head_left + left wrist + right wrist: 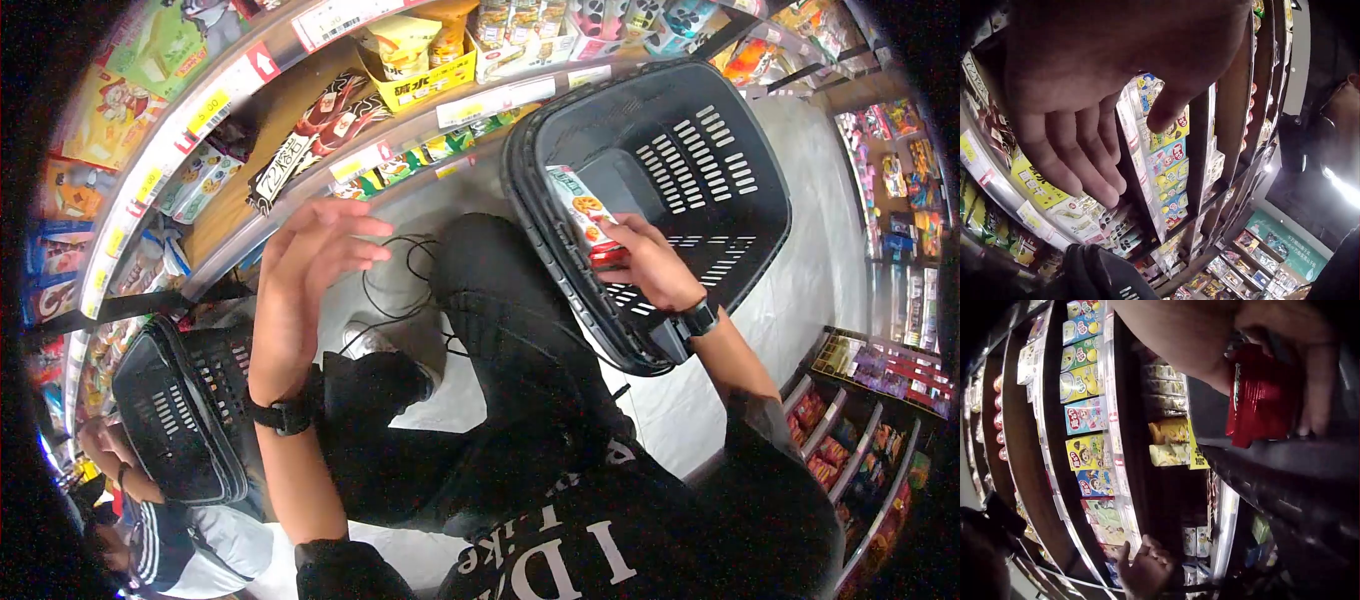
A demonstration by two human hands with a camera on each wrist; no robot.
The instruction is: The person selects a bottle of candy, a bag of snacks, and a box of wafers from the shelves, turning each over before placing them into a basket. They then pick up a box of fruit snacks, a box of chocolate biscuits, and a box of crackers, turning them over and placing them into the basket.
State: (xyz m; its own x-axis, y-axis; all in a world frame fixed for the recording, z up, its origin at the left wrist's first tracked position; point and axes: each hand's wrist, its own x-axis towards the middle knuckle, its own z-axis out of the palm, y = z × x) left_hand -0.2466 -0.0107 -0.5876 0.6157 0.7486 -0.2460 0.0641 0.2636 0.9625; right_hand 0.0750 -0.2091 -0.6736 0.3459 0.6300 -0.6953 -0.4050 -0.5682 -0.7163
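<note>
Pack [580, 205] sits in right hand [655, 265], thumb and fingers clamped on its red end, the rest poking out past the fingertips; it's at the mouth of the basket [600, 120], beside the rim, can't tell if touching. Left hand [315, 260] holds nothing: fingers loosely bent, slightly apart, thumb well clear, shelf [280, 95] beyond the tips. Handling, my guess: pack light, fairly stiff along its length, film slick, contents brittle (round biscuits printed on the front), so squeeze gently; best hold is across the long sides near the middle, as an end-only grip may let it tilt. Materials: pack is long, narrow, glossy, white and red, with shiny creased red wrap right by the right fingers. Basket is dark grey, looks like hard moulded plastic, rounded corners, rows of slots past the right fingertips, thick ridged rim under and beside them. Beyond the left fingertips, dark bags [325, 130] look crinkly and flat, next to a yellow box [430, 85], straight-edged, likely card. Thin black cord [410, 270] loops just beside the left fingers, seen from the head.
</note>
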